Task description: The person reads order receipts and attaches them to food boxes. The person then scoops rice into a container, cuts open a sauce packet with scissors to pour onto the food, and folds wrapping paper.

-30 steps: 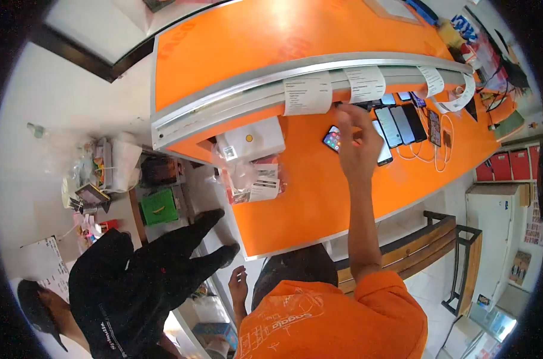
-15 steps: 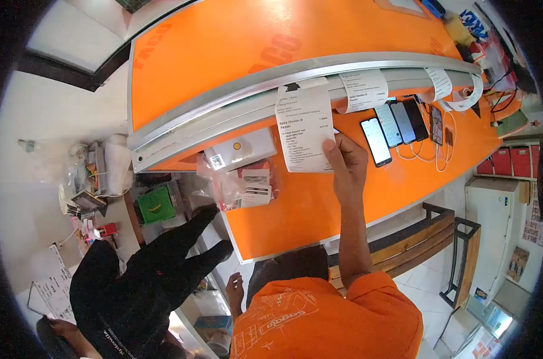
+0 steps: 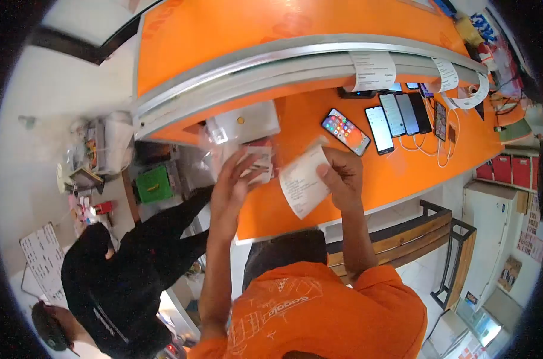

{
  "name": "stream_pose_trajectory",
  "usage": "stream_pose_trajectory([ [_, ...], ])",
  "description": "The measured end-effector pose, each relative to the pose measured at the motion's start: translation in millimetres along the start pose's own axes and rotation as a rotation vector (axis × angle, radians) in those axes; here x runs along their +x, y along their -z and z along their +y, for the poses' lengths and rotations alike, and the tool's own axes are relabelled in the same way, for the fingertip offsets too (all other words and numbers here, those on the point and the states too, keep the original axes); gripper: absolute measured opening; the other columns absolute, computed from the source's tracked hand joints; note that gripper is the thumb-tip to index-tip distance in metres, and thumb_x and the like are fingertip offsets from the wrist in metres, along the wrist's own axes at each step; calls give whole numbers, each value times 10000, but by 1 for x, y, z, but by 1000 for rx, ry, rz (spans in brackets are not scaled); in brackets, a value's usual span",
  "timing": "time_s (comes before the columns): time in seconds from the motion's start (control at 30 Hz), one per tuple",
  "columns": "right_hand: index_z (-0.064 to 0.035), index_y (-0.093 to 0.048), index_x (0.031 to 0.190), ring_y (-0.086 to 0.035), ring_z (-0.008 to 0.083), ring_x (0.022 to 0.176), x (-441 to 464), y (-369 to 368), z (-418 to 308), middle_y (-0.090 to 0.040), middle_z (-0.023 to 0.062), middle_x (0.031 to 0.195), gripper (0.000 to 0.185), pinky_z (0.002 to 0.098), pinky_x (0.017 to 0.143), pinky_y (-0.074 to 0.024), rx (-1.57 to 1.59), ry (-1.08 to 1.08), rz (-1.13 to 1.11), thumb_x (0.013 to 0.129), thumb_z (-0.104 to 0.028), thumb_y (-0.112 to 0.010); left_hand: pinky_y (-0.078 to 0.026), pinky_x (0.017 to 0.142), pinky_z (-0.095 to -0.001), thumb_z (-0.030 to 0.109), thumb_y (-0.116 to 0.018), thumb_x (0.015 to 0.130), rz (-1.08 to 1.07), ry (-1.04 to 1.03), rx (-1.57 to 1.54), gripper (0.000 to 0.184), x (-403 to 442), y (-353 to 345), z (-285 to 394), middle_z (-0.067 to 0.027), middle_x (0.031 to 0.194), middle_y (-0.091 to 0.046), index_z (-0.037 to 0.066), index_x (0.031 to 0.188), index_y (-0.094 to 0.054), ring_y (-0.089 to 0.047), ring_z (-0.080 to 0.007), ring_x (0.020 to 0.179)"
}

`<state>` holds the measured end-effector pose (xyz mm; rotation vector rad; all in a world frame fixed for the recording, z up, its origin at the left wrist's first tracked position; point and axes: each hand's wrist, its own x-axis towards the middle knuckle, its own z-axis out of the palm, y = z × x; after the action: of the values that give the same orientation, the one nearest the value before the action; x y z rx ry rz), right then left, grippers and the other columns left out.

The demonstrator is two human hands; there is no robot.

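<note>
My right hand [image 3: 345,179] pinches a printed paper receipt [image 3: 304,182] between thumb and fingers, above the orange counter. The receipt tilts and curls, its lower end hanging toward me. To its left, my left hand [image 3: 231,186] is raised with the fingers apart, slightly blurred and holding nothing. Behind those fingers lies a clear plastic bag [image 3: 214,152] with red items and printed slips; whether I touch it I cannot tell. A phone with a lit screen of app icons [image 3: 346,131] lies just beyond my right hand.
Several phones [image 3: 379,128] with white cables lie to the right on the counter [image 3: 397,173]. More receipts [image 3: 373,70] hang from the metal shelf edge [image 3: 241,66]. A white box-like item [image 3: 247,122] sits at left. A person in black [image 3: 140,269] bends nearby; a wooden bench [image 3: 403,242] stands at right.
My right hand has brought the receipt down from the shelf edge toward me. My left hand has risen from beside my body to the counter. The phone with app icons has come into view.
</note>
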<state>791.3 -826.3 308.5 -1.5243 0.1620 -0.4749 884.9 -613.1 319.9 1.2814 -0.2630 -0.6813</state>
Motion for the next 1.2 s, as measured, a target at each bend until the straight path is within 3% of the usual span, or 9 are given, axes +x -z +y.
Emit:
stream_pose_trajectory([
  [0.17,22,-592,760,-540,146,628,-29,-6,-18,-572,79,677,297,284,584,-412,40,-18,-82,844,-259,-639,-463,968,-361,196,-758,822,-225,164,55,746,32,-43,17,-179,1360,-492,61,1434,-353,-561,-261,1163],
  [0.23,31,-585,719,-575,170,652,-41,-2,-19,-634,128,752,341,292,583,-430,122,-4,-34,827,-287,-642,-490,913,-325,133,-763,808,-295,-34,257,662,30,-50,7,-119,1277,-562,48,1380,-441,-606,-194,1068],
  [0.33,40,-590,679,-608,187,672,-55,4,-14,-676,177,829,354,298,574,-445,132,46,31,809,-284,-649,-516,828,-263,79,-705,849,-243,242,184,406,25,-58,30,-90,1107,-658,29,1235,-589,-643,-141,957],
  [0.53,56,-631,695,-634,200,675,-68,8,-19,-690,214,853,294,300,585,-471,78,67,16,791,-221,-654,-545,745,-225,60,-680,873,-51,135,11,250,18,-65,60,-100,910,-711,-14,1111,-663,-686,-147,854],
  [0.6,64,-639,715,-640,198,691,-67,2,-27,-690,219,869,283,301,600,-478,71,77,40,796,-207,-648,-558,813,-268,65,-681,870,-101,152,42,289,16,-62,66,-103,1004,-694,-4,1148,-637,-689,-165,897],
  [0.67,72,-647,735,-645,196,708,-67,-2,-29,-691,225,885,273,301,614,-486,60,91,67,801,-193,-641,-548,849,-274,44,-669,872,-167,-199,73,322,12,-67,64,-95,1124,-656,10,1186,-606,-683,-173,932],
  [0.8,87,-657,780,-651,196,757,-68,-4,-32,-689,229,922,246,309,644,-494,120,81,138,816,-153,-619,-535,814,-238,8,-657,869,-213,-271,310,369,-2,-70,64,-77,1221,-603,25,1227,-570,-665,-144,965],
  [1.07,49,-572,656,-625,187,720,-74,0,-30,-683,213,884,263,299,605,-461,134,102,111,813,-151,-637,-467,593,-189,76,-639,922,-37,-202,205,137,4,-72,71,-33,746,-689,-46,916,-700,-599,-40,667],
  [1.2,31,-529,613,-612,187,687,-72,-3,-33,-676,209,844,303,296,570,-441,90,117,118,817,-163,-641,-463,586,-183,101,-638,926,-3,-146,192,169,3,-73,71,-49,759,-699,-55,917,-703,-598,-39,652],
])
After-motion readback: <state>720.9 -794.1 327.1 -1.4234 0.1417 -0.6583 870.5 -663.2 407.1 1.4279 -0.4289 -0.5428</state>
